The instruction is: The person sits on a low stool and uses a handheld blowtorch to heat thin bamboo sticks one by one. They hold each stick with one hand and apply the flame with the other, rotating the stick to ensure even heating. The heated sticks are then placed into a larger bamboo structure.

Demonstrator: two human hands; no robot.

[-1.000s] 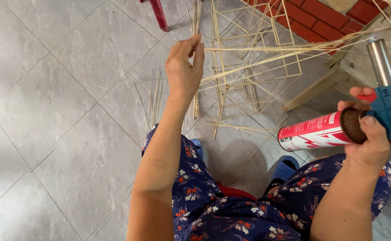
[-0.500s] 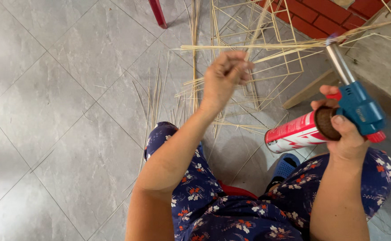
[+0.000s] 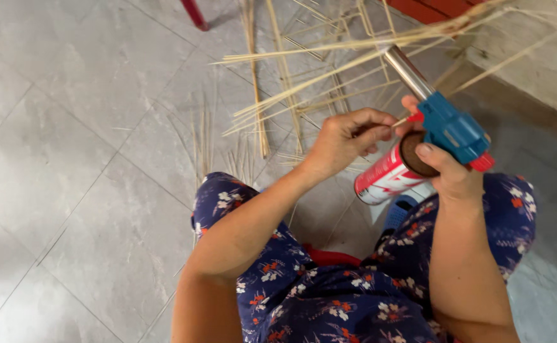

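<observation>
My right hand (image 3: 448,170) grips a blue gas torch (image 3: 451,127) with a silver nozzle (image 3: 407,71), mounted on a red and white gas can (image 3: 386,178). The nozzle points up and away, toward a bundle of thin bamboo strips (image 3: 329,47). My left hand (image 3: 348,138) has come up beside the torch head, fingers pinched at a small red part on its side. Whether a thin stick is between those fingers I cannot tell.
Loose bamboo strips (image 3: 256,82) and a lattice of them (image 3: 329,95) lie on the grey tiled floor (image 3: 68,127). A red chair leg (image 3: 194,14) stands at the top. A concrete step (image 3: 539,57) is at the upper right. My floral-clothed knees (image 3: 304,286) fill the bottom.
My left hand dropped from the raised strips and moved right to the torch head. My right hand brought the torch and can leftward, closer in.
</observation>
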